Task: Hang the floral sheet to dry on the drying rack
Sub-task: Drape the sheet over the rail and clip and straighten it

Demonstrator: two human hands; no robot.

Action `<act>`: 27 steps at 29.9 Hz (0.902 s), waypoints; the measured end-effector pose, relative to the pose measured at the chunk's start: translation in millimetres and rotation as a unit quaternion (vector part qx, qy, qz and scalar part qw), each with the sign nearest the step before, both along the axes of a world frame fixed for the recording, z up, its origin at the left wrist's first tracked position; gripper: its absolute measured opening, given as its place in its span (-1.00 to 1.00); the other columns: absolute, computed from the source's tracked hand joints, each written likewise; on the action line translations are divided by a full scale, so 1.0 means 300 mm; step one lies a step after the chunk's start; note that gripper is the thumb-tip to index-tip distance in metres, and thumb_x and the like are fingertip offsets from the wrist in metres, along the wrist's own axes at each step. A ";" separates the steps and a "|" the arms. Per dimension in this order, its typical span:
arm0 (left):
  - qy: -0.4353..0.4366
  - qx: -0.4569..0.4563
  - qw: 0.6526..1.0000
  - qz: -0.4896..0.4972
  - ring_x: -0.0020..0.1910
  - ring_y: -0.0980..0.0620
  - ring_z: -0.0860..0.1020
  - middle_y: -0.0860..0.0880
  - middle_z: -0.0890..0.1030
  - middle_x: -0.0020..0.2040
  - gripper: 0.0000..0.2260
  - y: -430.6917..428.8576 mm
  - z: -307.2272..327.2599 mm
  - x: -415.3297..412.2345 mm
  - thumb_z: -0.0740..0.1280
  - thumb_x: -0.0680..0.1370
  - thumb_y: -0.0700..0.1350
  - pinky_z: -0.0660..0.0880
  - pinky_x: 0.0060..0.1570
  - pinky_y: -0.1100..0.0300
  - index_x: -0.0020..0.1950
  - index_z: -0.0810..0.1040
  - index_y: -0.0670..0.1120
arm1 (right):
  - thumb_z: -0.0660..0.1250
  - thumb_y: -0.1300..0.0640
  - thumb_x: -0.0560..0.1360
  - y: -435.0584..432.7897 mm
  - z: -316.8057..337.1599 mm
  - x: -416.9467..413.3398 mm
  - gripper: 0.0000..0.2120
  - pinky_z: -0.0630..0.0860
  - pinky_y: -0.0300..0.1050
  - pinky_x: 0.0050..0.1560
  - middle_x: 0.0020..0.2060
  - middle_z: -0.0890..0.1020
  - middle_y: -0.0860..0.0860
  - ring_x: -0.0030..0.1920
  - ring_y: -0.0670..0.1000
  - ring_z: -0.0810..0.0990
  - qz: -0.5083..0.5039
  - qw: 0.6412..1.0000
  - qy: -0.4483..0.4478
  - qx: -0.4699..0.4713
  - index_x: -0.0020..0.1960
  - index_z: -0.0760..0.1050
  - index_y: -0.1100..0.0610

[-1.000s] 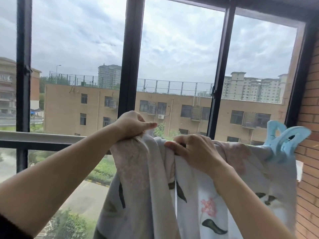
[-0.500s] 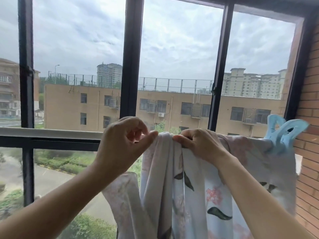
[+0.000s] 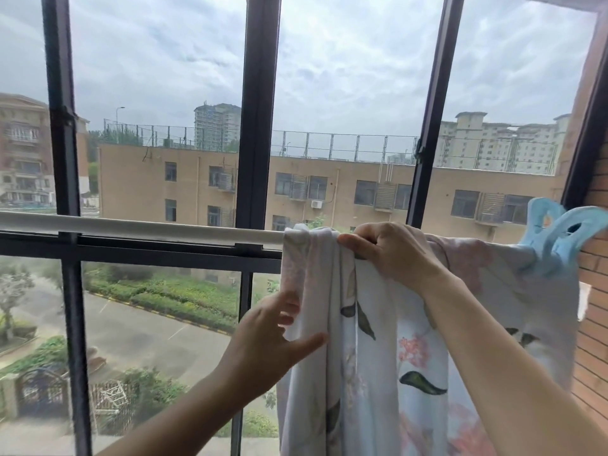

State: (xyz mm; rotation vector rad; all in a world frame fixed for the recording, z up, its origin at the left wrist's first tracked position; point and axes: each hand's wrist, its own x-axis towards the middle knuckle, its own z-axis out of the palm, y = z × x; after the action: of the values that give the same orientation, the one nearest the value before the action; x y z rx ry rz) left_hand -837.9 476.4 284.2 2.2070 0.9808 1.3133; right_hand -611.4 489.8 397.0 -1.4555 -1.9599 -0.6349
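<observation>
The floral sheet, pale with pink flowers and dark leaves, hangs bunched over the white drying rail on the right side of the window. My right hand grips the sheet's top fold at the rail. Lower down, my left hand holds the sheet's left hanging edge, thumb in front and fingers behind the cloth. A large light blue clip pins the sheet's right end to the rail.
Dark window frame bars stand just behind the rail. A brick wall closes off the right side beside the clip. The rail runs bare to the left of the sheet.
My left hand has dropped from the rail to the sheet's left edge below it. The left fold now hangs straight down from the rail. My right hand has kept its grip.
</observation>
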 end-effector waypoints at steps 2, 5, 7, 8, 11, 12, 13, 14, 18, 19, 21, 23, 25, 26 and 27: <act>-0.027 -0.029 0.999 -0.029 0.00 0.19 0.58 0.17 0.60 0.05 -0.42 -0.003 0.002 0.038 0.42 0.26 0.28 0.59 -0.04 0.22 0.21 0.48 0.09 | 0.00 -0.48 0.43 -0.006 0.000 0.001 -0.35 0.34 -0.13 -0.28 -0.47 0.48 -0.05 -0.36 -0.09 0.45 -0.001 1.000 0.007 -0.001 -0.31 0.44 0.07; -0.012 -0.060 0.998 0.026 -0.09 0.15 0.58 0.14 0.58 -0.04 -0.45 -0.009 -0.007 0.110 0.45 0.25 0.28 0.54 -0.24 0.32 0.14 0.50 0.05 | 0.03 -0.45 0.45 -0.017 0.001 -0.005 -0.40 0.34 -0.10 -0.26 -0.51 0.42 -0.06 -0.39 -0.13 0.39 0.007 1.000 0.016 -0.006 -0.37 0.38 0.06; -0.001 -0.061 0.995 0.078 -0.20 0.13 0.55 0.10 0.56 -0.15 -0.61 -0.007 -0.019 0.143 0.45 0.36 0.16 0.39 -0.37 0.40 0.07 0.57 -0.04 | 0.04 -0.43 0.45 -0.025 0.001 -0.007 -0.42 0.35 -0.10 -0.24 -0.50 0.43 -0.07 -0.38 -0.13 0.40 0.010 1.000 0.020 -0.009 -0.36 0.41 0.04; -0.009 -0.055 0.995 0.083 -0.24 0.11 0.54 0.07 0.56 -0.19 -0.69 -0.003 -0.028 0.149 0.42 0.43 0.08 0.37 -0.40 0.39 0.04 0.59 -0.10 | 0.04 -0.44 0.45 -0.027 0.001 -0.004 -0.42 0.35 -0.10 -0.24 -0.50 0.44 -0.08 -0.37 -0.14 0.41 0.010 1.000 0.022 -0.009 -0.35 0.43 0.04; -0.042 -0.045 0.996 0.068 -0.34 0.11 0.51 0.04 0.55 -0.30 -0.82 -0.014 -0.028 0.111 0.28 0.56 -0.03 0.37 -0.41 0.28 -0.18 0.55 -0.08 | -0.01 -0.49 0.43 -0.029 0.001 0.010 -0.33 0.37 -0.13 -0.26 -0.46 0.49 -0.05 -0.37 -0.14 0.44 0.011 1.000 0.014 -0.005 -0.30 0.46 0.08; -0.057 -0.053 0.995 0.061 -0.38 0.17 0.48 0.07 0.54 -0.34 -0.78 -0.022 -0.015 0.087 0.25 0.58 -0.05 0.35 -0.43 0.31 -0.25 0.52 -0.07 | -0.04 -0.51 0.41 -0.028 0.001 0.013 -0.30 0.37 -0.15 -0.26 -0.46 0.51 -0.04 -0.37 -0.13 0.45 0.011 1.000 0.010 -0.005 -0.29 0.46 0.10; -0.079 -0.061 0.994 0.046 -0.41 0.21 0.47 0.08 0.55 -0.37 -0.75 -0.032 0.008 0.064 0.24 0.58 -0.05 0.34 -0.43 0.33 -0.28 0.51 -0.07 | -0.07 -0.51 0.40 -0.026 0.002 0.015 -0.28 0.37 -0.18 -0.27 -0.46 0.51 -0.04 -0.38 -0.12 0.45 0.010 1.000 0.007 -0.004 -0.29 0.46 0.12; -0.103 -0.062 0.992 0.028 -0.41 0.21 0.47 0.08 0.55 -0.39 -0.74 -0.041 0.035 0.039 0.25 0.58 -0.03 0.36 -0.41 0.33 -0.28 0.54 -0.08 | -0.09 -0.51 0.39 -0.024 0.001 0.015 -0.28 0.36 -0.20 -0.29 -0.47 0.50 -0.05 -0.40 -0.13 0.43 0.010 1.000 0.004 -0.003 -0.30 0.44 0.12; -0.109 0.016 0.994 0.015 -0.45 0.17 0.37 0.08 0.45 -0.45 -0.57 -0.050 0.172 -0.060 0.29 0.48 0.21 0.30 -0.45 0.25 -0.32 0.51 -0.16 | -0.04 -0.46 0.44 -0.023 -0.006 0.010 -0.32 0.32 -0.20 -0.34 -0.49 0.47 -0.04 -0.43 -0.12 0.40 0.007 1.000 -0.003 0.010 -0.33 0.40 0.14; -0.103 0.040 0.993 0.041 -0.47 0.17 0.31 0.08 0.38 -0.47 -0.52 -0.047 0.211 -0.085 0.29 0.50 0.21 0.24 -0.47 0.26 -0.35 0.46 -0.20 | -0.05 -0.46 0.44 -0.025 -0.006 0.010 -0.32 0.33 -0.19 -0.33 -0.49 0.47 -0.03 -0.44 -0.12 0.39 0.007 1.000 0.000 0.012 -0.33 0.40 0.14; -0.098 0.076 0.987 0.099 -0.50 0.15 0.23 0.03 0.28 -0.49 -0.49 -0.039 0.288 -0.129 0.26 0.54 0.13 0.17 -0.49 0.23 -0.37 0.39 -0.29 | -0.08 -0.48 0.43 -0.031 -0.006 0.015 -0.30 0.38 -0.17 -0.29 -0.50 0.48 -0.04 -0.43 -0.11 0.41 0.009 1.000 0.008 0.018 -0.33 0.43 0.12; -0.108 0.074 0.985 0.111 -0.49 0.09 0.23 0.02 0.26 -0.51 -0.49 -0.025 0.340 -0.156 0.26 0.54 0.09 0.15 -0.48 0.18 -0.36 0.37 -0.34 | -0.11 -0.49 0.40 -0.037 -0.004 0.025 -0.32 0.40 -0.14 -0.29 -0.52 0.47 -0.06 -0.43 -0.10 0.43 0.011 1.000 0.014 0.023 -0.38 0.42 0.05; -0.118 0.014 0.990 0.072 -0.45 0.02 0.28 -0.04 0.33 -0.48 -0.45 -0.011 0.352 -0.170 0.29 0.49 0.15 0.20 -0.44 0.20 -0.30 0.41 -0.38 | -0.09 -0.50 0.40 -0.041 -0.006 0.033 -0.36 0.40 -0.13 -0.30 -0.55 0.45 -0.09 -0.43 -0.12 0.44 0.014 0.999 0.029 0.021 -0.44 0.38 0.00; -0.127 -0.039 0.991 0.032 -0.41 -0.01 0.34 -0.10 0.40 -0.43 -0.42 -0.010 0.344 -0.174 0.32 0.45 0.19 0.27 -0.39 0.16 -0.23 0.45 -0.39 | -0.08 -0.50 0.39 -0.042 -0.007 0.034 -0.38 0.39 -0.14 -0.32 -0.56 0.44 -0.10 -0.44 -0.14 0.43 0.014 0.999 0.037 0.020 -0.45 0.37 -0.02; -0.135 -0.098 0.986 -0.006 -0.36 -0.04 0.41 -0.16 0.49 -0.36 -0.40 -0.011 0.326 -0.175 0.37 0.41 0.23 0.35 -0.32 0.10 -0.15 0.50 -0.38 | -0.07 -0.50 0.39 -0.041 -0.007 0.034 -0.38 0.36 -0.14 -0.34 -0.57 0.43 -0.10 -0.45 -0.16 0.41 0.014 0.999 0.042 0.020 -0.47 0.36 -0.02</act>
State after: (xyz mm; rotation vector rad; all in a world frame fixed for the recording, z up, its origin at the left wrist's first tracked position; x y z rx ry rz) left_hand -890.5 473.0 382.0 1.8307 0.9463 1.4012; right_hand -601.3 477.5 395.1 -1.4057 -1.8895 -0.5887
